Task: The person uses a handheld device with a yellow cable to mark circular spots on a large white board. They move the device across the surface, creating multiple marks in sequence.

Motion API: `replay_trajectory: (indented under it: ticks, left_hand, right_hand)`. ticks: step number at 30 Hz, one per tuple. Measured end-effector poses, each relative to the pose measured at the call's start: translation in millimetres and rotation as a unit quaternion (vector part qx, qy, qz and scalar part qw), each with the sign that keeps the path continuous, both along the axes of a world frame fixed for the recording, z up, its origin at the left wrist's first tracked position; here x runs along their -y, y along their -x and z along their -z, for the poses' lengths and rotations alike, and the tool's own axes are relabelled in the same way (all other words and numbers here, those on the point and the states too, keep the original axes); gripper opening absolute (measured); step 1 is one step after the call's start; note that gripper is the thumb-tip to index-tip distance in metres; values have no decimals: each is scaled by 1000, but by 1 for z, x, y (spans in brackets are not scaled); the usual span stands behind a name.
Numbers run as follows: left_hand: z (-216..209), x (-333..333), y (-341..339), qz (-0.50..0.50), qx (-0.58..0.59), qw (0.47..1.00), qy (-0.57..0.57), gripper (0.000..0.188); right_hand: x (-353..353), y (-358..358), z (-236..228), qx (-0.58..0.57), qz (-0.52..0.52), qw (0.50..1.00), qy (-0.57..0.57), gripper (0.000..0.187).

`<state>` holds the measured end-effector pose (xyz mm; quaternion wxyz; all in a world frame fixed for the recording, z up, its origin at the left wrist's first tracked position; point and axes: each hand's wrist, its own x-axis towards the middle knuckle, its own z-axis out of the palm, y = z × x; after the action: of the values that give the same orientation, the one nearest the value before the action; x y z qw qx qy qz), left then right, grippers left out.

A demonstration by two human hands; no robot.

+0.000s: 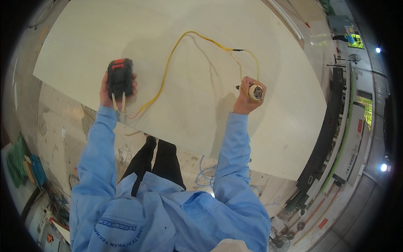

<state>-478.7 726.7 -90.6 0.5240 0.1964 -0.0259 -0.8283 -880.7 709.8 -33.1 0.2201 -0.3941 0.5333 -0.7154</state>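
big pale board (285,126) fills most of the view, and both hands are over it. the battery (120,80), black with a red bit, is on the left, near the board's close edge. the left hand (105,96) holds it from below, thumb on one side and fingers on the other. it looks hard and a bit heavy, so the best hold is likely round its sides, clear of the pale wires (123,103) at its near end. its long way runs away from the person, red bit at the far end. a yellow wire (168,61) looks light and bendy; it loops over the board to a dark join (238,50). thin strands (257,63) go from there to the round part (255,92). the right hand (245,103) is curled around that. its round end faces up; the fist hides its side, so i cannot tell its length. it looks stiff, but the strands could tug loose. past the board is the floor (54,117).
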Motion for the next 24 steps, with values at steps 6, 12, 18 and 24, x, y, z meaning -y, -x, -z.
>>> replay_trajectory:
  ticks: [6, 12, 18, 24]
  left_hand:
    - [-4, -40, -2, 8, -11, 998, 56, 78]
    - [-1, -27, -6, 20, -13, 999, 47, 77]
    - [-6, -28, -4, 25, -5, 998, 53, 76]
    - [-7, -27, -3, 35, -13, 998, 56, 77]
  right_hand:
    - [-3, 13, 24, -105, 37, 991, -79, 24]
    - [-9, 5, 18, -74, 43, 996, -7, 23]
    - [-26, 3, 10, -70, 25, 996, -53, 25]
    - [-24, -2, 26, -67, 65, 990, -105, 25]
